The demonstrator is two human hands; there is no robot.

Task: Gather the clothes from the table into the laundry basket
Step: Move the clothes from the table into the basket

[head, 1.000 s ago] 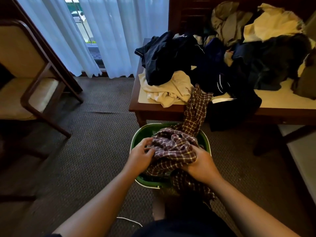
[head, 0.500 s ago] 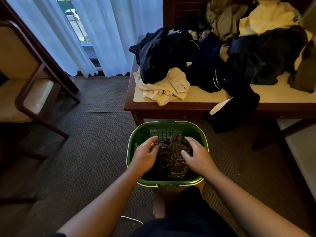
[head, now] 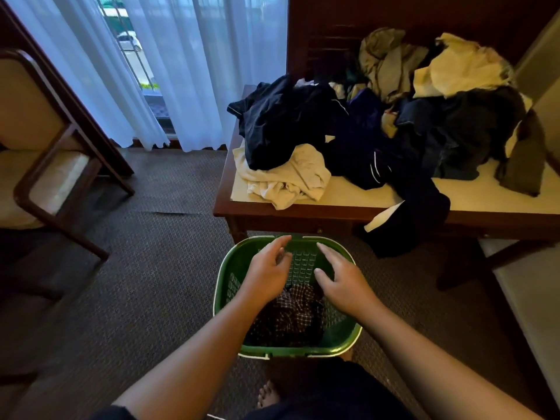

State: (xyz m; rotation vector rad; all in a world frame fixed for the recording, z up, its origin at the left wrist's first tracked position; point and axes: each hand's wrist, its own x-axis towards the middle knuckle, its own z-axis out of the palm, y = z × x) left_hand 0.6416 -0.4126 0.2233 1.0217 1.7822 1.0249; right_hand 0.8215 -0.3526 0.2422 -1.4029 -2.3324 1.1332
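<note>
Item: laundry basket, green plastic with lattice walls, standing upright on the carpet just in front of the table, mouth facing up; its long axis runs from the person toward the table. Contents: one checked shirt, crumpled at the bottom, no clear direction to its length. Left hand and right hand hover over the basket's mouth, palms down, fingers loosely spread, holding nothing and apart from the shirt below. Remaining on the table: a heap of clothes, well over most of the top. Listed from the near left corner: a cream garment, bunched, lying at the table's edge; a dark navy garment piled on it; a dark piece with white piping in the middle; a dark garment hanging over the front edge toward the floor, close to the basket's far right corner; further back, an olive-grey piece and a pale yellow piece; a grey piece at far right. Status, as judged: one piece in, nearly the whole heap left; the task is at an early stage. Nearest candidates for the next pick are the cream garment and the overhanging dark one.
</note>
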